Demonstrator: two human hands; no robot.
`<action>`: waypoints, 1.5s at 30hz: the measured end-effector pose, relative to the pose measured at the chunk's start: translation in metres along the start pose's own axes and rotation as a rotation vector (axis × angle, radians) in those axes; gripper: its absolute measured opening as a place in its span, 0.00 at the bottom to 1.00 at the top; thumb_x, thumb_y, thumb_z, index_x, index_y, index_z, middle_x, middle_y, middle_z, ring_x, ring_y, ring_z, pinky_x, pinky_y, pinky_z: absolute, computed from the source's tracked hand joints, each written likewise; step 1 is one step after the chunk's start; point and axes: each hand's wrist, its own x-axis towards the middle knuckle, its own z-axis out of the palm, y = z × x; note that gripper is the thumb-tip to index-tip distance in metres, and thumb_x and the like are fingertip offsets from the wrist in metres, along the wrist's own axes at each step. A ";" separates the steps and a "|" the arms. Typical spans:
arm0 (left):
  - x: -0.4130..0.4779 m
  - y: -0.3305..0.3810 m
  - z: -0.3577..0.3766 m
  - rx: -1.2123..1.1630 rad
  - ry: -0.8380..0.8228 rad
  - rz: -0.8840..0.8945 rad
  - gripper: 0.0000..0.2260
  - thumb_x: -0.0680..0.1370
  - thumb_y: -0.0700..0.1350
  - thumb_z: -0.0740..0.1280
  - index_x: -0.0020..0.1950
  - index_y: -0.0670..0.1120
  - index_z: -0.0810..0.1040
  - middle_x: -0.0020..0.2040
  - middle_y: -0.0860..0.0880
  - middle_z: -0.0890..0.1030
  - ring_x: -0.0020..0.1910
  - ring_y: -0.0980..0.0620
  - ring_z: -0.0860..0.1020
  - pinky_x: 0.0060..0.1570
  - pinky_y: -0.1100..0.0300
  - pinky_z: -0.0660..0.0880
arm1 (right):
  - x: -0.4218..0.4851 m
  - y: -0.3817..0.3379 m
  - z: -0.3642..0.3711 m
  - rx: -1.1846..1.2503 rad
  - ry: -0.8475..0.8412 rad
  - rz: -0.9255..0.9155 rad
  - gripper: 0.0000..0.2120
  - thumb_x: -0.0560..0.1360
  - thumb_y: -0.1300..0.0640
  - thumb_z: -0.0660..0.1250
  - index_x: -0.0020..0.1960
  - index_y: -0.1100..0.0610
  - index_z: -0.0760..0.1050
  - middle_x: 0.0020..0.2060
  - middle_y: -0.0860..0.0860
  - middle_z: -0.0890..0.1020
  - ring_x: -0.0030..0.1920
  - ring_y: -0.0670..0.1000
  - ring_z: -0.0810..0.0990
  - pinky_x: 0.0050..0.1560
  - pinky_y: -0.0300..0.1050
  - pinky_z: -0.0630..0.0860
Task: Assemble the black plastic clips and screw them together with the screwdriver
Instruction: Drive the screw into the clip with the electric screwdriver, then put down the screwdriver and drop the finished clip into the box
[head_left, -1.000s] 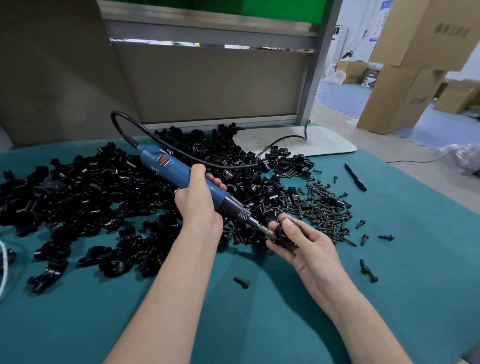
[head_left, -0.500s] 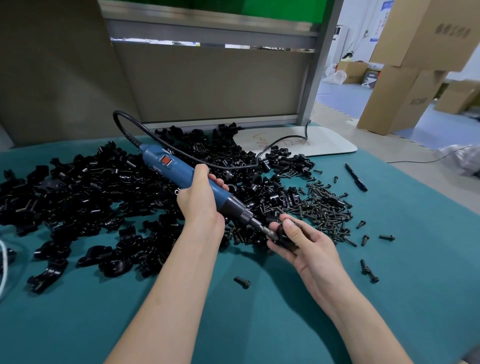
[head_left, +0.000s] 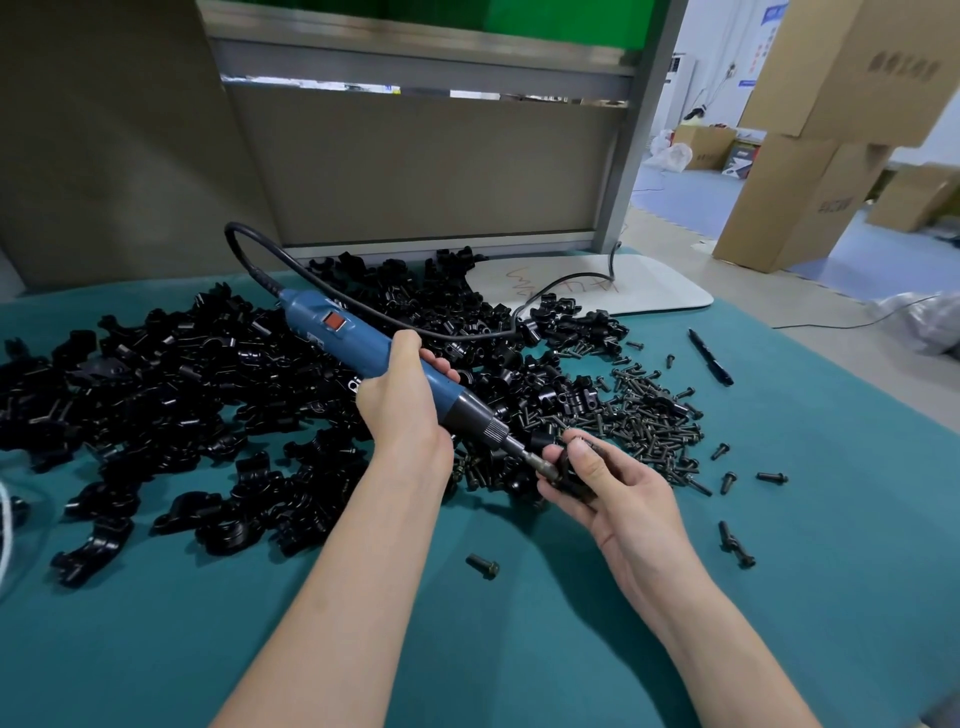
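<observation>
My left hand (head_left: 400, 402) grips a blue electric screwdriver (head_left: 343, 335) with a red switch, tilted down to the right. Its bit meets a black plastic clip (head_left: 563, 475) that my right hand (head_left: 608, 486) holds between thumb and fingers just above the green table mat (head_left: 519, 649). Most of the clip is hidden by my fingers. A big heap of black clips (head_left: 171, 395) spreads over the left and middle of the mat. A pile of dark screws (head_left: 649, 421) lies just beyond my right hand.
Loose screws (head_left: 483, 565) lie scattered on the mat near my arms. A black pen (head_left: 710, 357) lies at the right. The screwdriver's cord (head_left: 467, 335) runs to a white board (head_left: 649, 291) by a grey partition (head_left: 415, 171). Cardboard boxes (head_left: 795, 208) stand on the floor beyond.
The screwdriver and both hands have shifted very slightly; the bit stays on the clip held in my right hand.
</observation>
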 end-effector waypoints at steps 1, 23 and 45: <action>-0.001 0.000 0.001 0.005 0.006 0.002 0.08 0.75 0.39 0.69 0.39 0.43 0.71 0.26 0.51 0.76 0.24 0.54 0.75 0.29 0.61 0.76 | 0.000 0.000 0.000 -0.007 0.000 -0.007 0.20 0.70 0.55 0.74 0.59 0.64 0.81 0.51 0.62 0.87 0.53 0.58 0.86 0.49 0.48 0.85; -0.002 -0.002 -0.001 -0.011 0.154 -0.034 0.07 0.77 0.39 0.69 0.42 0.43 0.72 0.26 0.52 0.76 0.24 0.56 0.75 0.29 0.61 0.76 | -0.002 0.005 0.001 -0.128 0.014 -0.075 0.23 0.66 0.48 0.76 0.57 0.60 0.83 0.50 0.60 0.87 0.53 0.56 0.87 0.50 0.47 0.84; -0.070 -0.030 -0.016 1.495 -0.806 0.558 0.15 0.81 0.54 0.66 0.67 0.57 0.74 0.54 0.61 0.76 0.50 0.64 0.76 0.49 0.70 0.69 | -0.017 -0.021 -0.002 0.386 0.042 0.135 0.14 0.84 0.62 0.58 0.64 0.64 0.79 0.57 0.63 0.85 0.50 0.57 0.88 0.45 0.47 0.86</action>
